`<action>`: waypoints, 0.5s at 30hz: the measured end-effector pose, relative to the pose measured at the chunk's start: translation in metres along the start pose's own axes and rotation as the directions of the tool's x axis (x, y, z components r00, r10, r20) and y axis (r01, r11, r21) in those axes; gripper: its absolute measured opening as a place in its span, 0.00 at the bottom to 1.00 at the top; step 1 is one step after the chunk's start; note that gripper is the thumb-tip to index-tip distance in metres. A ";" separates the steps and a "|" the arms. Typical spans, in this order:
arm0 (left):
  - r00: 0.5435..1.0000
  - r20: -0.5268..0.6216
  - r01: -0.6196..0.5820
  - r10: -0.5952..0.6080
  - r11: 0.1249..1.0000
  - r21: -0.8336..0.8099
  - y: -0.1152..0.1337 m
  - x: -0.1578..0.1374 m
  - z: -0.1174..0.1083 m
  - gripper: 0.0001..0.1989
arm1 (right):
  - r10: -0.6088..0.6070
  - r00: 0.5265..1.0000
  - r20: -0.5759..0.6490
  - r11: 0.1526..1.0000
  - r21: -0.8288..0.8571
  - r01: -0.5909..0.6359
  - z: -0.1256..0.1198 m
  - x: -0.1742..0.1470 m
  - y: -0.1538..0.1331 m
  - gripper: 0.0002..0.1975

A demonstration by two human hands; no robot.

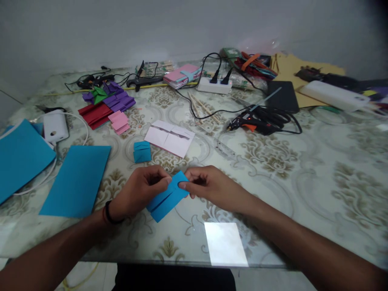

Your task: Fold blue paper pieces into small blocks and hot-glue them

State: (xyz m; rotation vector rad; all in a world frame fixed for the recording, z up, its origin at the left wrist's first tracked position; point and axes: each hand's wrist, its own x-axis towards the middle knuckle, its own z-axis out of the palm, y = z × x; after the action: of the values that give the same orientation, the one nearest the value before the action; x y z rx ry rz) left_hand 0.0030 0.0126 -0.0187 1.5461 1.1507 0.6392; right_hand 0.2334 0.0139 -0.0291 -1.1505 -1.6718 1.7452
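Note:
A folded piece of blue paper (169, 199) is held between both hands above the table's front part, tilted, with a dark slit running along it. My left hand (146, 188) pinches its upper left edge. At its right end, my right hand (209, 186) grips it between thumb and fingers. Just beyond my left hand lies a small folded blue paper square (142, 152). Behind the held paper rests a white folded card (170, 138) with a slit across it. To the left, a flat blue sheet (77, 180) lies on the table.
A hot glue gun (251, 122) with a coiled cable lies at right, near wooden sticks (201, 106) and a clear ruler (223, 148). Folded pink (119, 122), red (94, 114) and purple papers (119, 101) lie back left. A power strip (214, 86) stands behind.

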 end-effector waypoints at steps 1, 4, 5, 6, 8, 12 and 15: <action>1.000 -0.007 -0.003 0.003 1.000 0.009 0.000 0.001 0.000 0.10 | 0.009 1.000 -0.007 1.000 0.015 -0.009 0.000 0.000 0.000 0.18; 1.000 -0.017 -0.003 0.004 0.999 0.044 0.000 0.002 0.000 0.10 | 0.031 0.999 -0.032 0.999 0.037 -0.030 0.000 0.001 0.000 0.18; 1.000 -0.006 0.007 -0.007 0.999 0.051 0.000 0.003 0.000 0.10 | 0.038 0.999 -0.035 0.999 0.036 -0.037 0.000 0.000 0.000 0.18; 1.000 0.013 0.022 -0.023 0.998 0.054 -0.001 0.003 0.000 0.10 | 0.043 0.998 -0.034 0.999 0.035 -0.042 0.000 0.000 0.000 0.18; 0.996 0.068 0.055 -0.058 0.997 0.049 -0.002 0.003 0.000 0.11 | 0.042 0.999 -0.026 0.999 0.031 -0.042 0.000 0.000 0.001 0.18; 0.989 0.133 0.056 -0.064 0.997 0.060 -0.003 0.002 0.000 0.15 | 0.024 1.000 -0.021 1.000 0.009 -0.024 0.001 -0.001 0.001 0.18; 0.995 0.088 0.047 -0.053 0.996 0.070 -0.003 0.001 -0.001 0.18 | 0.019 0.999 -0.041 0.999 0.048 -0.017 0.001 0.000 -0.001 0.19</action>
State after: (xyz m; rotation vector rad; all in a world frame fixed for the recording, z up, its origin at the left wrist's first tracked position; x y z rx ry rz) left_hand 0.0014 0.0141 -0.0218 1.5829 1.1499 0.4970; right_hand 0.2323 0.0132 -0.0285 -1.1756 -1.5916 1.7512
